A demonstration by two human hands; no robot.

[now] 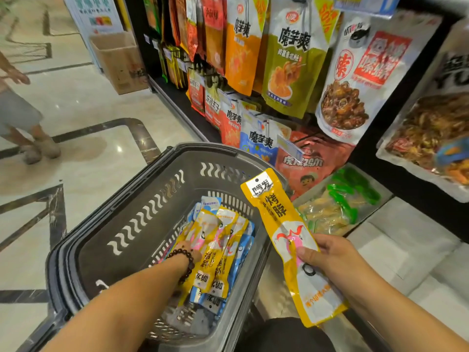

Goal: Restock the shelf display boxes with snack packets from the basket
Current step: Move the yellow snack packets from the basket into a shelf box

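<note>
Beside the basket (pixel 127 224), right hand (pixel 337 260) is pinching a yellow packet (pixel 286 232); left hand (pixel 189 250) is reaching among packets (pixel 220 250), grip unclear

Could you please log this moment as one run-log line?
left hand: reaching among packets in basket | right hand: holding yellow packet | display box: beside basket

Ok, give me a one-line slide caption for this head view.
Right hand holds a yellow snack packet up while left hand reaches into the grey basket of packets beside the snack shelf.
</note>
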